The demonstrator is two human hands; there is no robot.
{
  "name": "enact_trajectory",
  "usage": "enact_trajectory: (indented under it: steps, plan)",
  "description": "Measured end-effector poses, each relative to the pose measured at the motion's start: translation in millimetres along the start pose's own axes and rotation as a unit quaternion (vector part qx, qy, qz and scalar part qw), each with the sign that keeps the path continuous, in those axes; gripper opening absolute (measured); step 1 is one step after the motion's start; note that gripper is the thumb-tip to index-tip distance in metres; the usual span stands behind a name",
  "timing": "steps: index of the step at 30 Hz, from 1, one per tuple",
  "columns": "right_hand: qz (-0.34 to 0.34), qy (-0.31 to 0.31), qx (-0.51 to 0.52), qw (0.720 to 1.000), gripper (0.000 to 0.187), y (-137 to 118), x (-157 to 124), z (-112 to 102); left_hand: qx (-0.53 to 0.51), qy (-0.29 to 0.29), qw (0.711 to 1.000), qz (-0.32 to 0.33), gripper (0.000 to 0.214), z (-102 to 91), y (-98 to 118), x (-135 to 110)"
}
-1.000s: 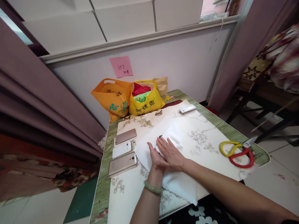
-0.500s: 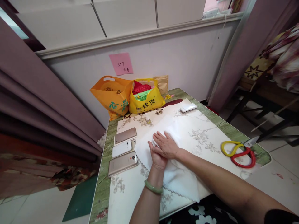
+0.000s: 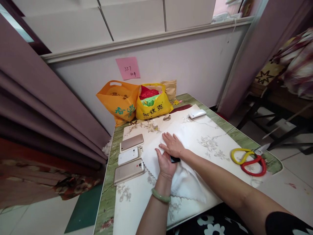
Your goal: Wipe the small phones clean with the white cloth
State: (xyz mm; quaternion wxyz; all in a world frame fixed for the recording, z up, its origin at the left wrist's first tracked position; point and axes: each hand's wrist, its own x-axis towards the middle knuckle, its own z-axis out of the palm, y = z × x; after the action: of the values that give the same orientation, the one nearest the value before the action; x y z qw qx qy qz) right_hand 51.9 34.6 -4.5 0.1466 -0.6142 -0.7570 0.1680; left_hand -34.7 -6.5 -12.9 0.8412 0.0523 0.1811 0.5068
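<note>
My right hand (image 3: 173, 145) lies flat, palm down, with its fingers spread, on a white cloth (image 3: 188, 187). From under its heel shows the edge of a dark, glossy, flat object (image 3: 174, 159); most of that object is covered, so its kind is unclear. My left hand (image 3: 167, 164), with a green bangle (image 3: 160, 195) on the wrist, rests on the cloth against the dark object. Its palm is partly turned up and its thumb sticks out, but its fingers are hidden beneath my right hand and the object.
Several phones (image 3: 128, 171) lie along the table's left side, and a white phone (image 3: 197, 114) at the far right. Scissors (image 3: 249, 160) with yellow and red handles lie near the right edge. An orange bag (image 3: 119, 101) and a yellow bag (image 3: 154, 109) stand at the back.
My right hand has slid slightly forward and to the right, uncovering an edge of the dark object. My left hand has hardly moved.
</note>
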Motion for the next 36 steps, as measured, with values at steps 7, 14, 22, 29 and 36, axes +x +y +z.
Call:
enact_trajectory:
  steps: [7, 14, 22, 29, 36]
  plan:
    - [-0.03, 0.017, -0.02, 0.999, 0.083, -7, -33, 3, -0.009, 0.032, 0.999, -0.016, 0.067, -5.0, 2, -3]
    - [-0.092, 0.017, -0.041, 0.995, 0.081, -17, -79, 11, 0.005, 0.126, 0.992, -0.024, 0.063, -4.2, -1, -10]
    - [-0.112, 0.001, -0.028, 0.993, 0.073, -21, -88, 10, 0.002, 0.193, 0.981, 0.01, 0.053, -1.8, -2, -9]
    - [-0.072, -0.015, -0.019, 0.997, 0.079, -15, -46, 2, -0.019, 0.076, 0.997, 0.006, 0.059, -2.5, 2, -3]
    - [-0.006, -0.032, 0.014, 0.999, 0.083, -5, -6, -3, 0.004, 0.035, 0.999, -0.012, 0.067, 0.6, 3, 0]
